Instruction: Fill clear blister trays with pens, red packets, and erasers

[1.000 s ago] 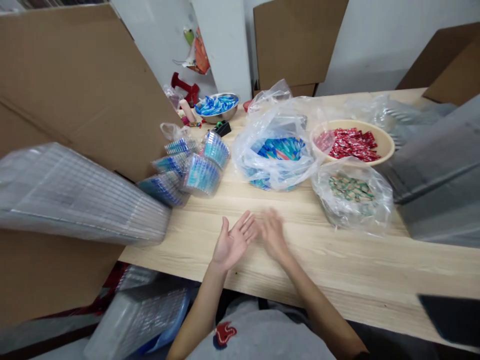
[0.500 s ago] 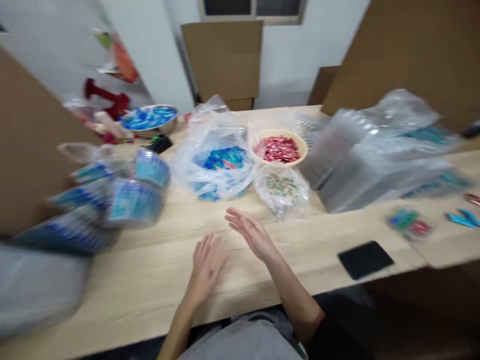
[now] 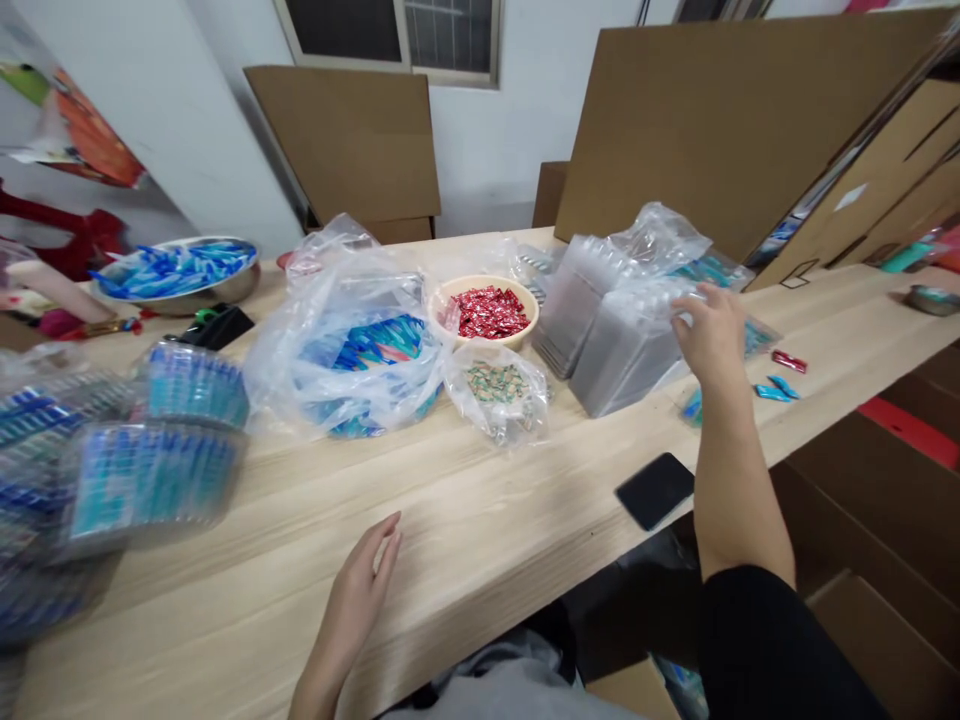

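I see the bags [image 3: 621,358] just left of my right hand [image 3: 711,332], its curled fingers' grip unclear; my left hand [image 3: 361,582], farther off, is empty, loosely parted.

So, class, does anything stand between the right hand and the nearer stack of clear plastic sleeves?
Nothing visible does. The right hand is at the upper right end of the nearer stack, though contact is hard to tell. The crumpled clear bag lies behind the stack, not between.
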Demonstrator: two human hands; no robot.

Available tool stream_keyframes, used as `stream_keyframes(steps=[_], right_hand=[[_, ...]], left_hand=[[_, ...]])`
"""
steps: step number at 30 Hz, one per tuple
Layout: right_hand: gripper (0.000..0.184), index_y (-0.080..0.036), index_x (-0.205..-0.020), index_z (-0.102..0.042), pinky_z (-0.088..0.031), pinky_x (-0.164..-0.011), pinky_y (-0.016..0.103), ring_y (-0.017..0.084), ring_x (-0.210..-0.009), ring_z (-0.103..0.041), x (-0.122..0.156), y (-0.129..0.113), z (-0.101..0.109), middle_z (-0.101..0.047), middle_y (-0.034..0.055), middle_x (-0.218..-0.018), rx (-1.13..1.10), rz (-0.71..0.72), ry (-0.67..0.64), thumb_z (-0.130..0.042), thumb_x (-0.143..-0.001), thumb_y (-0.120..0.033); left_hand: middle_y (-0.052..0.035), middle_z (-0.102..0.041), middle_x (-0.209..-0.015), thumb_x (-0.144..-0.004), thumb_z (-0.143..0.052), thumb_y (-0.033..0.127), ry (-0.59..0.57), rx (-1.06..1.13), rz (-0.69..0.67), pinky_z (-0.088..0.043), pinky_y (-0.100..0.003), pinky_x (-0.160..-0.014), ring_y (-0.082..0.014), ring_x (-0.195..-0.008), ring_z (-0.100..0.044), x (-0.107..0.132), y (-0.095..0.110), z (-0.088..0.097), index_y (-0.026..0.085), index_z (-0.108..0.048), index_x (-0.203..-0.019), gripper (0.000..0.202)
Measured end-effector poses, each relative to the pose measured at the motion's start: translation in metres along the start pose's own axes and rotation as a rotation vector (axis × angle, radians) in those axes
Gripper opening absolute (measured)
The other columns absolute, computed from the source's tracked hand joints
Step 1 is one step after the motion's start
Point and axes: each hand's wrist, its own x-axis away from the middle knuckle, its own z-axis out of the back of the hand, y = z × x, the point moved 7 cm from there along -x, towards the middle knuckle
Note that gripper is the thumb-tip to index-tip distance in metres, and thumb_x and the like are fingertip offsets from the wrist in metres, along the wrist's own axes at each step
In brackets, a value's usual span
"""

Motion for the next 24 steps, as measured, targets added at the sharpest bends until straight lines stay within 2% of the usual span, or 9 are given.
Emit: stream_keyframes(steps=[2, 4, 7, 9, 11, 13, 16, 20, 24], right_hand=[[0.011, -0.013, -0.086, -0.074, -0.036, -0.103, 0.042, 0.022, -0.115, -0.058, -0.004, -0.001, 0.006, -0.068, 0.0199, -0.117, -0.022, 0.03, 0.098, -0.065, -0.081, -0.016], [0.013, -0.018, -0.079, -0.072, -0.039, -0.1, 0.042, 0.021, -0.104, -0.064, 0.009, -0.013, 0.025, -0.073, 0.0153, -0.102, -0.11, 0.103, 0.336, -0.061, -0.085, -0.02], [0.017, -0.021, -0.083, -0.071, -0.048, -0.09, 0.042, 0.021, -0.092, -0.069, 0.062, -0.057, 0.05, -0.074, 0.0096, -0.09, -0.365, 0.285, 0.665, -0.058, -0.089, -0.029], [0.01, -0.023, -0.079, -0.072, -0.052, -0.077, 0.038, 0.022, -0.079, -0.069, 0.105, -0.093, 0.052, -0.073, 0.0059, -0.076, -0.575, 0.297, 0.702, -0.07, -0.081, -0.032], [0.008, -0.024, -0.078, -0.072, -0.052, -0.068, 0.033, 0.018, -0.067, -0.067, 0.138, -0.134, 0.033, -0.071, 0.0031, -0.069, -0.89, 0.238, 0.438, -0.075, -0.076, -0.031], [0.01, -0.023, -0.074, -0.07, -0.053, -0.061, 0.029, 0.016, -0.065, -0.066, 0.173, -0.191, -0.007, -0.071, 0.0023, -0.071, -1.198, 0.226, -0.127, -0.073, -0.079, -0.031], [0.024, -0.02, -0.072, -0.068, -0.05, -0.05, 0.024, 0.013, -0.054, -0.062, 0.229, -0.254, -0.055, -0.07, 0.0011, -0.065, -1.547, 0.019, -0.682, -0.07, -0.08, -0.042], [0.033, -0.021, -0.09, -0.071, -0.057, -0.06, 0.028, 0.015, -0.067, -0.068, 0.274, -0.292, -0.083, -0.075, 0.0054, -0.087, -1.82, -0.232, -0.995, -0.068, -0.079, -0.053], [0.034, -0.025, -0.098, -0.07, -0.059, -0.08, 0.042, 0.022, -0.088, -0.072, 0.297, -0.303, -0.081, -0.074, 0.0072, -0.104, -1.901, -0.26, -1.18, -0.071, -0.078, -0.051]], left_hand=[[-0.0124, -0.07, -0.115, -0.087, -0.046, 0.052, -0.013, 0.011, -0.005, -0.051, -0.046, -0.099, -0.0276, -0.111, -0.065, 0.001, 0.002, -0.001, 0.019, -0.067, -0.109, 0.045], [-0.0118, -0.07, -0.115, -0.088, -0.046, 0.05, -0.01, 0.014, 0.007, -0.051, -0.045, -0.099, -0.027, -0.111, -0.066, 0.004, 0.003, 0.003, 0.019, -0.067, -0.109, 0.043], [-0.0104, -0.072, -0.11, -0.089, -0.047, 0.048, 0.034, 0.034, 0.01, -0.053, -0.043, -0.098, -0.0252, -0.107, -0.067, 0.008, 0.015, 0.018, 0.02, -0.068, -0.107, 0.039], [-0.009, -0.072, -0.107, -0.09, -0.048, 0.044, 0.086, 0.072, -0.031, -0.053, -0.039, -0.097, -0.0228, -0.105, -0.068, 0.009, 0.035, 0.03, 0.021, -0.069, -0.106, 0.035], [-0.0087, -0.071, -0.111, -0.092, -0.049, 0.04, 0.167, 0.12, -0.089, -0.052, -0.037, -0.097, -0.021, -0.108, -0.066, 0.009, 0.058, 0.043, 0.021, -0.068, -0.109, 0.032], [-0.0093, -0.068, -0.118, -0.093, -0.051, 0.036, 0.282, 0.183, -0.128, -0.05, -0.036, -0.099, -0.0204, -0.113, -0.063, 0.008, 0.078, 0.056, 0.021, -0.066, -0.115, 0.031], [-0.0093, -0.067, -0.115, -0.09, -0.058, 0.036, 0.501, 0.32, -0.1, -0.053, -0.032, -0.092, -0.0188, -0.105, -0.065, 0.013, 0.088, 0.076, 0.02, -0.063, -0.117, 0.032], [-0.0038, -0.07, -0.083, -0.087, -0.062, 0.038, 0.707, 0.486, 0.051, -0.056, -0.025, -0.067, -0.0129, -0.067, -0.066, 0.024, 0.069, 0.098, 0.017, -0.065, -0.099, 0.024], [-0.0043, -0.069, -0.086, -0.089, -0.058, 0.039, 0.736, 0.48, 0.099, -0.056, -0.026, -0.065, -0.0127, -0.067, -0.065, 0.029, 0.052, 0.107, 0.018, -0.064, -0.094, 0.022]])
